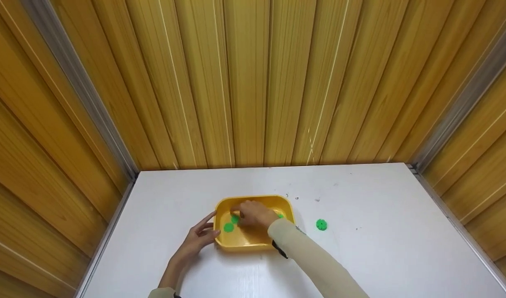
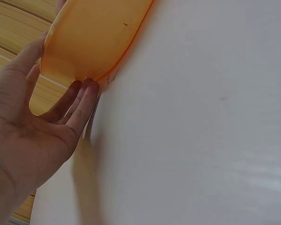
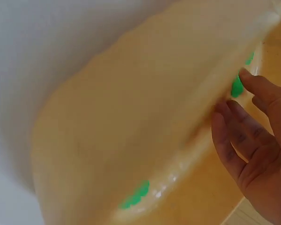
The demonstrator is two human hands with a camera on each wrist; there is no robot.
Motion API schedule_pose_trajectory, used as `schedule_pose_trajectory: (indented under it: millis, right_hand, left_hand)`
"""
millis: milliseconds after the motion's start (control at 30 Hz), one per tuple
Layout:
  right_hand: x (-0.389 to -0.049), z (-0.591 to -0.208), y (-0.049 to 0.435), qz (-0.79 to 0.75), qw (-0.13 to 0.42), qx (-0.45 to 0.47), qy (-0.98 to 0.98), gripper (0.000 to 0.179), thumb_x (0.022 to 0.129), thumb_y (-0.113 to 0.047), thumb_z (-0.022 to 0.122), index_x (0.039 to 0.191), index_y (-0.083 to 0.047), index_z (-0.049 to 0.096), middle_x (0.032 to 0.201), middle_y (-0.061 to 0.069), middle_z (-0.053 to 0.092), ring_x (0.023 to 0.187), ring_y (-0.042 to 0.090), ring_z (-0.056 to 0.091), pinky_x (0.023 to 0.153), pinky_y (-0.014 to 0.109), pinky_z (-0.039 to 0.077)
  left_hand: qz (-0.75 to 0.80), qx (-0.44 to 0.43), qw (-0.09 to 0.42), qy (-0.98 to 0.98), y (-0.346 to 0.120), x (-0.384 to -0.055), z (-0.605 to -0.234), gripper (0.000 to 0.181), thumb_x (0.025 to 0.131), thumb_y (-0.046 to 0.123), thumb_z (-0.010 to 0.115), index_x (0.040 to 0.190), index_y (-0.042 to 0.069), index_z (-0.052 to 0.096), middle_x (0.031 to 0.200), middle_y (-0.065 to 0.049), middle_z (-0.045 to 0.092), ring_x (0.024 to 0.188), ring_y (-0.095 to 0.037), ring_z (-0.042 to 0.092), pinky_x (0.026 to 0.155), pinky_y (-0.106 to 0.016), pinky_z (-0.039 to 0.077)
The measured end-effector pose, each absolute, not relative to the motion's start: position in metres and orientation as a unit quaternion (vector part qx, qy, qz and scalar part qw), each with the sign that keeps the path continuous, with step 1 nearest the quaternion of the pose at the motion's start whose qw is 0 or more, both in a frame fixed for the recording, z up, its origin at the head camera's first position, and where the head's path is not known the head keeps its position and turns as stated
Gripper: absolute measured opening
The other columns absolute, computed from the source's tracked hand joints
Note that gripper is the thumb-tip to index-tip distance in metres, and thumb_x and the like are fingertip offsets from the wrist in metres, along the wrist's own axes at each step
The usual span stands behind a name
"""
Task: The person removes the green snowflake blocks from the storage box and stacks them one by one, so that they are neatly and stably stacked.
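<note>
Inside the yellow, round-cornered plastic tray [image 1: 244,240], your right hand [image 1: 256,213] reaches down towards the left end, its fingertips at a flat, flower-edged green disc [image 1: 235,219]. That leftward lie is what the move seems to turn on: the tray's long axis runs left to right across the white worktop [image 1: 381,256], and your forearm comes in over its near right corner. A second green disc [image 1: 229,227] lies just beside the first, slightly closer to you, and a third green disc [image 1: 281,216] sits at the right end, partly behind your wrist. Your left hand [image 1: 197,239] is nearer the left wall, but your right fingertips are closest to the first disc. From the head, the back of your right hand hides its grip; the right wrist view shows thumb and fingers parted around green, though you cannot tell whether they pinch it. The left wrist view adds what the head view hides: fingers against the wall's outside, thumb at the rim, holding the tray. Only the head view shows the lone green disc [image 1: 321,224] on the worktop, right of the tray.
</note>
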State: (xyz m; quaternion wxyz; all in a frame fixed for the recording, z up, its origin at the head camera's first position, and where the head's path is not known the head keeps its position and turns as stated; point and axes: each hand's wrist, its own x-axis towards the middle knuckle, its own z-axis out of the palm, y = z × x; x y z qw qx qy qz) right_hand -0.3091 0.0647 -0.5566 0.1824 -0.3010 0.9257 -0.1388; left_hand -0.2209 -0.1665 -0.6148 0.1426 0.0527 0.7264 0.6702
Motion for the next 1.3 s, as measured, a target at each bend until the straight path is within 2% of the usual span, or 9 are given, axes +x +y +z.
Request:
schedule_pose_trajectory:
  millis: [133, 333, 600, 800, 1033, 1167, 1300]
  right_hand:
    - [-0.308, -0.562, 0.065, -0.113, 0.161, -0.316, 0.928, 0.036, 0.095, -0.022, 0.074, 0.131, -0.016, 0.071, 0.104, 0.002, 0.076, 0.077, 0.009, 0.054, 0.076, 0.024, 0.054]
    - [-0.312, -0.566, 0.067, -0.082, 0.134, -0.349, 0.924, 0.033, 0.095, -0.030, 0.073, 0.126, -0.018, 0.075, 0.104, 0.000, 0.078, 0.075, 0.006, 0.053, 0.073, 0.021, 0.055]
    - [-0.312, -0.566, 0.074, -0.089, 0.125, -0.355, 0.922, 0.033, 0.092, -0.031, 0.077, 0.123, -0.019, 0.076, 0.095, 0.000, 0.077, 0.071, 0.006, 0.049, 0.063, 0.018, 0.046]
    - [-0.310, -0.564, 0.078, -0.094, 0.122, -0.357, 0.921, 0.033, 0.091, -0.030, 0.079, 0.121, -0.019, 0.077, 0.101, 0.000, 0.078, 0.078, 0.005, 0.056, 0.070, 0.019, 0.053]
    - [-0.308, -0.560, 0.086, -0.110, 0.137, -0.355, 0.918, 0.025, 0.092, -0.027, 0.078, 0.113, -0.014, 0.079, 0.104, 0.002, 0.078, 0.085, 0.010, 0.063, 0.080, 0.026, 0.059]
    - [-0.304, -0.554, 0.096, -0.127, 0.156, -0.338, 0.919, 0.026, 0.091, -0.028, 0.079, 0.112, -0.013, 0.079, 0.105, 0.002, 0.078, 0.090, 0.013, 0.067, 0.086, 0.030, 0.060]
    - [-0.300, -0.544, 0.107, -0.134, 0.150, -0.350, 0.915, 0.028, 0.092, -0.026, 0.078, 0.115, -0.010, 0.078, 0.107, 0.004, 0.078, 0.095, 0.018, 0.069, 0.088, 0.033, 0.061]
  left_hand:
    - [0.665, 0.065, 0.138, 0.731, -0.165, -0.218, -0.615, 0.070, 0.101, 0.027, 0.066, 0.161, 0.018, 0.033, 0.147, -0.030, 0.047, 0.124, -0.027, 0.061, 0.101, -0.037, 0.058]
    - [0.666, 0.058, 0.138, 0.730, -0.164, -0.218, -0.613, 0.070, 0.100, 0.028, 0.068, 0.161, 0.020, 0.034, 0.149, -0.028, 0.047, 0.126, -0.028, 0.061, 0.102, -0.037, 0.058]
    - [0.661, 0.051, 0.133, 0.737, -0.162, -0.218, -0.610, 0.070, 0.100, 0.029, 0.068, 0.161, 0.021, 0.035, 0.149, -0.027, 0.048, 0.127, -0.030, 0.060, 0.104, -0.041, 0.057]
    - [0.656, 0.048, 0.133, 0.742, -0.165, -0.218, -0.609, 0.068, 0.100, 0.029, 0.066, 0.161, 0.022, 0.035, 0.149, -0.026, 0.047, 0.126, -0.030, 0.061, 0.105, -0.041, 0.057]
    - [0.658, 0.039, 0.135, 0.740, -0.166, -0.220, -0.611, 0.068, 0.100, 0.028, 0.067, 0.160, 0.025, 0.036, 0.149, -0.025, 0.046, 0.127, -0.027, 0.060, 0.106, -0.040, 0.056]
    - [0.664, 0.047, 0.136, 0.734, -0.165, -0.220, -0.612, 0.069, 0.100, 0.026, 0.067, 0.161, 0.021, 0.034, 0.149, -0.028, 0.045, 0.125, -0.027, 0.061, 0.104, -0.038, 0.057]
    - [0.664, 0.050, 0.136, 0.733, -0.166, -0.220, -0.613, 0.070, 0.100, 0.025, 0.068, 0.161, 0.020, 0.034, 0.149, -0.028, 0.045, 0.125, -0.028, 0.061, 0.104, -0.038, 0.057]
